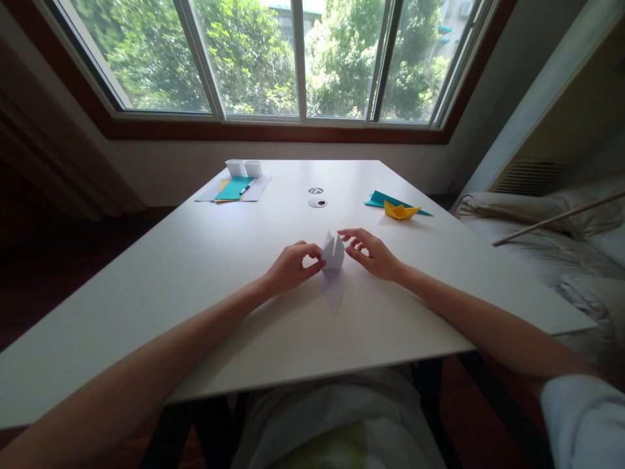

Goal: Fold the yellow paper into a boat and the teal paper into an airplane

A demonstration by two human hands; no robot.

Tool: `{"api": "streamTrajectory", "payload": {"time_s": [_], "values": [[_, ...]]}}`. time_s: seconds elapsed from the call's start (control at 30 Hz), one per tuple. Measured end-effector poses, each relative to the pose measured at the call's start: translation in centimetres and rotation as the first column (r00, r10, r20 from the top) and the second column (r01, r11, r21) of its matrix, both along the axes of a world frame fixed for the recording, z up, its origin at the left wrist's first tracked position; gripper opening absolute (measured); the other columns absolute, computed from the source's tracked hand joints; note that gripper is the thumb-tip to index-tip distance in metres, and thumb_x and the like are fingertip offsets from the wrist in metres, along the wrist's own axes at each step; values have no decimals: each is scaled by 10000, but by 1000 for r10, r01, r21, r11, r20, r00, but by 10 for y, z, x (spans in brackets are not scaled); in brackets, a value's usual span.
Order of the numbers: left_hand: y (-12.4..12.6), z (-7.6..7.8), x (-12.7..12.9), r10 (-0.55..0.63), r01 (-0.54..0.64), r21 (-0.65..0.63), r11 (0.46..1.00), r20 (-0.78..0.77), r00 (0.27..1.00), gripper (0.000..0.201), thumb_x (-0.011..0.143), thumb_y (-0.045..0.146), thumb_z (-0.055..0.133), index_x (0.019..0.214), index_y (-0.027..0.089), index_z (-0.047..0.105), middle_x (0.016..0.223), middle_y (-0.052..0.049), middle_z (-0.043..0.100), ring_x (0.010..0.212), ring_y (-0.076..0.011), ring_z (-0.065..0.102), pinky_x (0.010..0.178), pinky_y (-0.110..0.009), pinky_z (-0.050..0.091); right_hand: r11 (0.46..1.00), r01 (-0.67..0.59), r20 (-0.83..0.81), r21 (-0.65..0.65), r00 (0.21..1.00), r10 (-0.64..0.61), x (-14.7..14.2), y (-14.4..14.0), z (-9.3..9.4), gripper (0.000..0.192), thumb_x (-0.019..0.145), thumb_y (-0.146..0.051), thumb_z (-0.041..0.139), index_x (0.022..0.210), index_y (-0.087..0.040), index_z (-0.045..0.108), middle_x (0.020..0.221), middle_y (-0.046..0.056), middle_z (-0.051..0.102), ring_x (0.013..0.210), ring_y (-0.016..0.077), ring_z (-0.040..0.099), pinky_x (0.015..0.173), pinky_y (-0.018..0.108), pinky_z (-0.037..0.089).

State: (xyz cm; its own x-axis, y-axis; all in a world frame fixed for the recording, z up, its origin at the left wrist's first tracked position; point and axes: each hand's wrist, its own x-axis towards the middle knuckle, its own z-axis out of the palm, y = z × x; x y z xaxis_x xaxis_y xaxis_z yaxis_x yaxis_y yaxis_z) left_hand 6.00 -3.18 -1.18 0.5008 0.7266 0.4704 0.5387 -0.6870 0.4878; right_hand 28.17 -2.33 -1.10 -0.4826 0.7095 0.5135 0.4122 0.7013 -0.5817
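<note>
A folded piece of white paper (333, 255) with two pointed peaks stands on the table in front of me. My left hand (294, 266) pinches its left side between thumb and fingers. On the other side, my right hand (370, 253) has its fingers curved and parted, close to the paper's right edge; it does not appear to grip it. Toward me, a pale pointed shape stretches below the paper on the tabletop; whether it is a flap or a reflection is unclear.
On the white table (234, 273), a yellow paper boat (401, 210) sits before a folded teal paper (383, 198) at the right. Back left are teal sheets (234, 188), a pen (247, 187) and two white containers (252, 169). Two round items (317, 203) lie mid-table.
</note>
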Motion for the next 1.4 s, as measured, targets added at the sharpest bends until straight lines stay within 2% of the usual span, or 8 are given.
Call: {"api": "streamTrajectory", "payload": {"time_s": [0.13, 0.27, 0.73, 0.87, 1.0, 1.1, 1.23, 1.4], "values": [[-2, 1, 1, -10, 10, 20, 1000, -3, 1000, 73, 759, 230, 560, 779, 186, 615, 709, 3, 595, 652, -112, 534, 610, -226, 431, 995, -94, 46, 23, 995, 93, -1, -4, 2, 208, 799, -319, 550, 958, -189, 576, 863, 37, 614, 742, 127, 557, 664, 250, 453], [-4, 4, 3, -15, 15, 18, 1000, 7, 1000, 83, 760, 245, 559, 788, 194, 617, 720, 2, 603, 678, -122, 543, 624, -232, 437, 999, -24, 68, 36, 997, 21, -6, -7, 3, 155, 801, -313, 531, 765, -174, 589, 717, 13, 602, 625, 107, 521, 574, 227, 415], [-4, 6, 7, 6, -5, -10, 1000, 54, 999, 117, 761, 262, 560, 685, 174, 571, 658, 7, 563, 601, -107, 501, 558, -221, 395, 1000, -8, 59, -2, 998, 8, -6, -7, 5, 122, 786, -281, 544, 778, -172, 598, 702, -9, 601, 629, 94, 516, 577, 206, 398], [-1, 7, 3, -29, 30, -35, 999, 36, 999, 108, 738, 236, 564, 830, 182, 584, 784, -11, 609, 721, -139, 542, 618, -245, 416, 999, 28, 53, -39, 998, -26, -7, -6, 6, 134, 796, -289, 537, 781, -172, 599, 706, -8, 611, 631, 98, 519, 588, 216, 404], [6, 3, -6, 35, -36, -142, 989, -8, 999, 375, 656, 118, 542, 1024, 188, 521, 941, -39, 598, 805, -160, 545, 649, -271, 426, 988, 110, -43, -111, 992, -116, -4, -1, 4, 193, 792, -356, 543, 783, -169, 591, 696, 5, 609, 629, 112, 521, 601, 243, 424], [9, -2, -9, 30, -34, -261, 965, -18, 999, 476, 659, 176, 593, 1115, 199, 457, 929, -42, 602, 820, -173, 544, 636, -276, 430, 971, 89, -213, -222, 967, -137, -2, 6, -1, 247, 767, -407, 572, 819, -166, 588, 737, 23, 622, 667, 132, 550, 639, 276, 456], [5, -1, -3, -73, 136, -401, 906, 169, 983, 653, 676, 313, 661, 1226, 197, 328, 947, -66, 615, 838, -170, 555, 605, -251, 435, 934, -51, -388, -354, 917, -97, -4, 10, -6, 296, 729, -433, 611, 858, -168, 587, 798, 40, 642, 732, 153, 583, 688, 308, 486], [-5, 9, 10, -11, 224, -472, 853, 413, 911, 634, 668, 316, 689, 1198, 174, 370, 858, -54, 639, 799, -174, 602, 630, -266, 457, 919, -97, -363, -382, 930, -52, -9, 4, -4, 318, 703, -438, 634, 857, -162, 600, 804, 43, 640, 743, 168, 588, 699, 338, 498]]}}
